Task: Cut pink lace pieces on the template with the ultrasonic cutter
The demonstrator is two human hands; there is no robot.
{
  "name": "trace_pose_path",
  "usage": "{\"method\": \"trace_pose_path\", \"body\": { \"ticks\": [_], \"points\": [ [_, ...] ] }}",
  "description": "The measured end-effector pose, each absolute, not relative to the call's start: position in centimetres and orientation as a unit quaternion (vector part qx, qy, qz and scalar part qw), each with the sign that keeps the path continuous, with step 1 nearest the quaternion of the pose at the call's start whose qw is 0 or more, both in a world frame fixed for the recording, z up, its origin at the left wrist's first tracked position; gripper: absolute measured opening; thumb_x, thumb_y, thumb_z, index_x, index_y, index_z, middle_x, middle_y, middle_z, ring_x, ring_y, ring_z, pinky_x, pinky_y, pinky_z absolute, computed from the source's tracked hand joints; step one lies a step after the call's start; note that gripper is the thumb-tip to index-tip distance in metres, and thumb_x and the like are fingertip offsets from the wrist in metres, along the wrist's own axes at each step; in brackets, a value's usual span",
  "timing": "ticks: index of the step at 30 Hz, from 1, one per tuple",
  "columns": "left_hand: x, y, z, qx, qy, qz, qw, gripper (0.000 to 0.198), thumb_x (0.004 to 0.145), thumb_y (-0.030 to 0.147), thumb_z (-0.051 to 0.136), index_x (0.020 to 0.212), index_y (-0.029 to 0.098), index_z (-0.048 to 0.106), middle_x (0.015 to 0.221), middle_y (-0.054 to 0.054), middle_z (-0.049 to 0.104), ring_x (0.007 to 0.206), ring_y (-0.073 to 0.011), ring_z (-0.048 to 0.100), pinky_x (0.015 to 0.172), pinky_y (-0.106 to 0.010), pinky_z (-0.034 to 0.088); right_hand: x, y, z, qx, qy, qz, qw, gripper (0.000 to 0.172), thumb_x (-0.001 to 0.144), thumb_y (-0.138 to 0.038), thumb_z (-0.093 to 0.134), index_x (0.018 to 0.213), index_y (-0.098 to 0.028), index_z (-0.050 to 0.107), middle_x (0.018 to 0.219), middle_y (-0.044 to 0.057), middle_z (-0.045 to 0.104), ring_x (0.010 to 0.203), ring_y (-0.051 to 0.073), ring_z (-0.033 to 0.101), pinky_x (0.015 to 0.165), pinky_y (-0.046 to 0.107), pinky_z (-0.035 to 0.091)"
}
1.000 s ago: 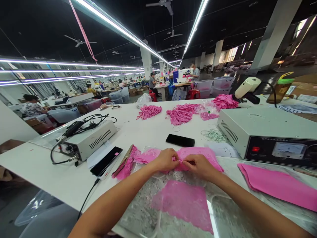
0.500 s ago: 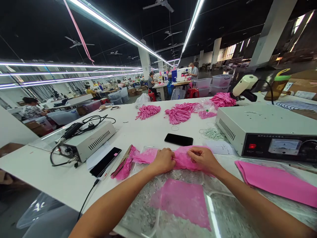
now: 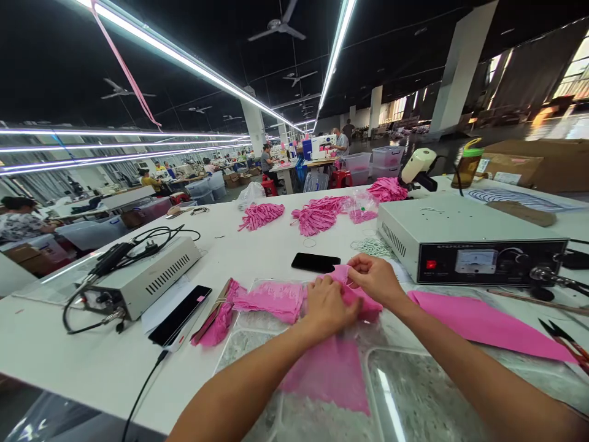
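My left hand [image 3: 327, 304] lies over the pink cloth [image 3: 356, 301], its fingers apart and pressing down, the thumb slightly blurred. Just right of it, my right hand [image 3: 378, 281] pinches the raised edge of that cloth between thumb and fingers. A stack of pink cloth pieces with ragged edges [image 3: 271, 301] sits to the left of my hands. Nearer to me, a flat pink piece [image 3: 334, 374] rests on or under the clear sheeting; which of these I cannot tell. A bundle of pink cloth beside a brown card strip [image 3: 216, 316] lies further left.
A black phone [image 3: 315, 263] lies beyond my hands, a tablet-like device [image 3: 180, 314] to the left. Grey machine boxes stand left [image 3: 151, 276] and right [image 3: 469, 239]. Scissors [image 3: 564, 341] and folded pink cloth [image 3: 483, 322] are on the right. Pink strip bundles [image 3: 319, 215] lie behind.
My left hand has loosened from a closed grip and spread over the cloth. My right hand has lifted the cloth's edge. The view has turned right.
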State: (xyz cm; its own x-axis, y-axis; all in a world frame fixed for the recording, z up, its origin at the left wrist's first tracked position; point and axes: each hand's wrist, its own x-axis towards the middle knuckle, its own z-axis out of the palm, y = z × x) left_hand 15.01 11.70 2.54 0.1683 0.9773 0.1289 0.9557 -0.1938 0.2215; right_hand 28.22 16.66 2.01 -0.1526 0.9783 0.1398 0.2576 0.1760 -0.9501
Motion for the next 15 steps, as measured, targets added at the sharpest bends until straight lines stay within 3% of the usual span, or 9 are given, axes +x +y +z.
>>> {"method": "trace_pose_path", "body": {
  "ticks": [5, 9, 12, 15],
  "points": [
    [17.5, 13.2, 2.6, 0.757, 0.637, 0.145, 0.027, 0.027, 0.095, 0.039, 0.056, 0.103, 0.014, 0.062, 0.108, -0.007, 0.062, 0.100, -0.0207, 0.059, 0.090, -0.042, 0.048, 30.4, 15.6, 3.8, -0.499, -0.596, 0.377, 0.504, 0.022, 0.094, -0.035, 0.060, 0.100, -0.013, 0.062, 0.088, 0.002, 0.065, 0.071, 0.013, 0.064, 0.065, 0.030, 0.056],
    [17.8, 12.5, 3.3, 0.790, 0.594, 0.150, 0.004, 0.017, 0.093, 0.029, 0.055, 0.100, 0.015, 0.063, 0.108, -0.008, 0.061, 0.104, -0.0235, 0.056, 0.092, -0.044, 0.044, 34.4, 12.5, 4.0, -0.539, -0.555, 0.319, 0.548, 0.025, 0.088, -0.041, 0.057, 0.081, -0.017, 0.058, 0.068, 0.003, 0.066, 0.064, 0.017, 0.067, 0.060, 0.028, 0.057],
    [17.4, 10.2, 3.0, 0.843, 0.519, 0.140, 0.003, 0.011, 0.084, 0.016, 0.054, 0.088, 0.016, 0.064, 0.107, -0.011, 0.062, 0.106, -0.0273, 0.053, 0.097, -0.047, 0.038, 37.6, 8.5, 2.5, -0.594, -0.547, 0.273, 0.523, 0.026, 0.082, -0.043, 0.050, 0.070, -0.020, 0.055, 0.059, 0.003, 0.065, 0.055, 0.019, 0.066, 0.051, 0.027, 0.053],
    [16.8, 7.1, 1.7, 0.899, 0.422, 0.112, 0.026, 0.013, 0.076, 0.012, 0.054, 0.083, 0.018, 0.063, 0.099, -0.009, 0.064, 0.099, -0.0258, 0.055, 0.101, -0.049, 0.034, 39.8, 4.3, 0.1, -0.644, -0.575, 0.233, 0.448, 0.029, 0.076, -0.043, 0.046, 0.055, -0.022, 0.047, 0.050, 0.001, 0.059, 0.041, 0.015, 0.054, 0.045, 0.028, 0.043]
  ]
}}
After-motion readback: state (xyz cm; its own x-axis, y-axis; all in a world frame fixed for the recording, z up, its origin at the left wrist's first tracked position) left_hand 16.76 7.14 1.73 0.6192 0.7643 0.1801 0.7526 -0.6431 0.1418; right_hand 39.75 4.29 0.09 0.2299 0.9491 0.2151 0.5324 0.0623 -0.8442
